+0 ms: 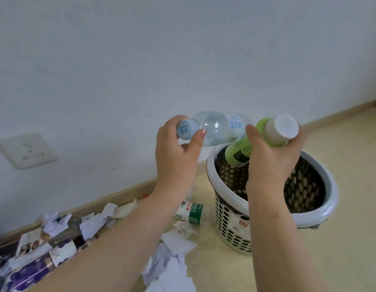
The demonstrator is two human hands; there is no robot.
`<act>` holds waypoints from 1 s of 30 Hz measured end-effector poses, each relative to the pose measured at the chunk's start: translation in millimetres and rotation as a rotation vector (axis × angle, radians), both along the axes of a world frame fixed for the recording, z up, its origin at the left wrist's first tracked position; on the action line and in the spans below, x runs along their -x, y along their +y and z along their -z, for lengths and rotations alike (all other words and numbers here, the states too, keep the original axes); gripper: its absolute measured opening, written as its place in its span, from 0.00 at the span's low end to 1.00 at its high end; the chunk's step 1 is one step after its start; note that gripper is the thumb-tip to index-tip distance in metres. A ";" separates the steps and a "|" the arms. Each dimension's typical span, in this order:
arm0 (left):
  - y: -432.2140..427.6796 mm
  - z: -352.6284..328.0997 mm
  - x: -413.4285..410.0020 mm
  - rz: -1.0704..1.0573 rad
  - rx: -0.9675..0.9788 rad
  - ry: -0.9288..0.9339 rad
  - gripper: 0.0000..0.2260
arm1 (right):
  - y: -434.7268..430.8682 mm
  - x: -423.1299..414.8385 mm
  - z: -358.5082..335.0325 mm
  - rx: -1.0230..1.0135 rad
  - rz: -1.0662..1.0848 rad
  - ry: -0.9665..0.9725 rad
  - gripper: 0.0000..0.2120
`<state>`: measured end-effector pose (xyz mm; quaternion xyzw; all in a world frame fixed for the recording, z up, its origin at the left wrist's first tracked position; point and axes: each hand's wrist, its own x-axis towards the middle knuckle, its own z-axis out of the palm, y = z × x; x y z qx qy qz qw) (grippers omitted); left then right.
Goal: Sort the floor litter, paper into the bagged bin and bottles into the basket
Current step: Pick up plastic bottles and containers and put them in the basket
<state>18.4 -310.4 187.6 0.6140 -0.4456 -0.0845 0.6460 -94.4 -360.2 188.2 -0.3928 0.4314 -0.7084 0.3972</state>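
Note:
My left hand (178,152) grips a clear plastic bottle (216,127) with a pale blue cap, held on its side just left of the basket's far rim. My right hand (273,157) holds a green bottle (265,133) with a white cap, tilted neck-up over the basket's opening. The white perforated basket (231,226) stands on the floor below both hands; its inside looks dark. Another bottle with a green and white label (190,211) lies on the floor beside the basket. Crumpled white paper (172,256) is scattered around it. No bagged bin is in view.
A heap of torn paper, printed wrappers and dark purple packaging (35,260) lies along the skirting board at lower left. A wall socket (24,149) sits low on the white wall. Beige floor (351,239) stretches to the right of the basket.

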 end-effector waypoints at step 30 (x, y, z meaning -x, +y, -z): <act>-60.4 55.3 27.1 0.330 -0.768 -0.788 0.13 | -37.1 33.0 68.5 -0.394 -0.426 1.297 0.16</act>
